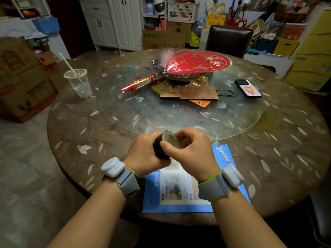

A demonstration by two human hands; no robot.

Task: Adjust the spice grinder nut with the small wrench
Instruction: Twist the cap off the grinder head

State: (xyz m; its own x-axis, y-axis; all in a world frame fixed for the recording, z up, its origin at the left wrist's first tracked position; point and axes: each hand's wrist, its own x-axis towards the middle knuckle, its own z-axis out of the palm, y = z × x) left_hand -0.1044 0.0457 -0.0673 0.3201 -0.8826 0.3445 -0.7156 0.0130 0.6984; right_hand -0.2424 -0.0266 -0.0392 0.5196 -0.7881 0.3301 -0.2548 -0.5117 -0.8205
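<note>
Two hands are seen above the near edge of a round table (75,133); between them a spice grinder (161,149) is held, raised off the tabletop and tilted so that its round, glass-like end faces up and away from the person. The dark body of the grinder is wrapped by the curled fingers of the left hand (145,153); the rim of the round end is pinched by the right hand (193,151), its thumb laid across the near edge and its index finger curled over the far edge; the nut cannot be made out. A small wrench (222,153), pale and flat, is left lying on a blue leaflet (179,192), just to the right of the right hand and untouched by either hand; the leaflet is spread on the table beneath both wrists. A grey strap with a white device is worn on each wrist. Farther off, a glass turntable (179,111) is set at the table's centre; on it a bowl with a red paper-cut (195,62) is placed, with a red foil tube (141,83) to its left and a phone (248,88) in a pink cartoon case to its right. A clear plastic cup (78,83) with a straw is stood at the table's left edge; a dark chair (228,40) is drawn up at the far side.
</note>
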